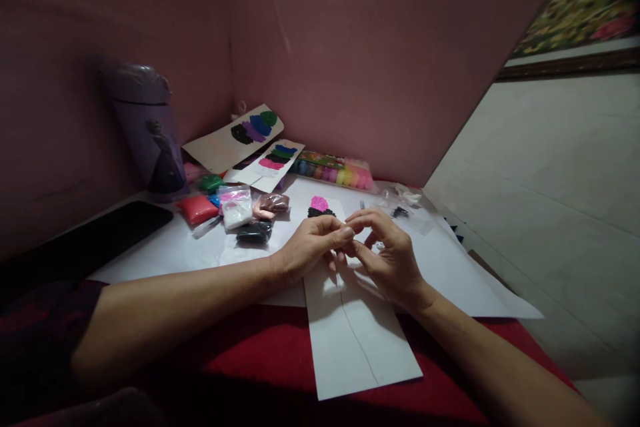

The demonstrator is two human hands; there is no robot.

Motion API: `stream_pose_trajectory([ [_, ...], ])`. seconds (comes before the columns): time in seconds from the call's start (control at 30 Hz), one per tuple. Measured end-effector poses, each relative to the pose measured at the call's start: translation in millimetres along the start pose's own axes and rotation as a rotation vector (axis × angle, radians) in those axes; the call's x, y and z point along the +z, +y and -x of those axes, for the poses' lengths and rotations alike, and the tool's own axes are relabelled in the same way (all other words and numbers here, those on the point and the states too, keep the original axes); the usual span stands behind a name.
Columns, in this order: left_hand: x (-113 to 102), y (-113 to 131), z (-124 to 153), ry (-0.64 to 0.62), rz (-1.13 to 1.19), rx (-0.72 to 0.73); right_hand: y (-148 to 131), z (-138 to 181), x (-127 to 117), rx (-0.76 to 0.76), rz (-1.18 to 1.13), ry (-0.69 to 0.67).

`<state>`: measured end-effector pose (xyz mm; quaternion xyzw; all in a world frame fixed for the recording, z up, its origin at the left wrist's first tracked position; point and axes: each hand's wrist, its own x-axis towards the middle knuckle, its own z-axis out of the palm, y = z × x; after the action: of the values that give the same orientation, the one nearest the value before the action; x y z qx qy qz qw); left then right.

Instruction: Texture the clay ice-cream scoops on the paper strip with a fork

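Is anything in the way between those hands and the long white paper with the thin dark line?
Nothing visible does. The bare left hand and bare right hand are over the long white paper with a thin dark line; the small coloured plastic packets lie off to the left. Whether the hands pinch anything is unclear.

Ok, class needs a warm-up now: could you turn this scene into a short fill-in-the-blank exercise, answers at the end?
1. The left hand and right hand come together over a card coloured ____.
2. Just beyond the hands, a pink patch borders a patch coloured ____.
3. The tall purple cup stands on the person's ____ side.
4. The packet nearest the dark flat object is ____.

Missing words: white; black; left; red.
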<state>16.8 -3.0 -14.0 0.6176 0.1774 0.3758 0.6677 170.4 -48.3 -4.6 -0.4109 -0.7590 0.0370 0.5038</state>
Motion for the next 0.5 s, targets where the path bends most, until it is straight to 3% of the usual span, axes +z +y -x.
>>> stream_pose_trajectory([
  [0.5, 2.6, 3.5, 0.8, 0.026, -0.012, -0.025, 0.0, -0.7, 1.1, -0.006, 0.013, -0.014],
])
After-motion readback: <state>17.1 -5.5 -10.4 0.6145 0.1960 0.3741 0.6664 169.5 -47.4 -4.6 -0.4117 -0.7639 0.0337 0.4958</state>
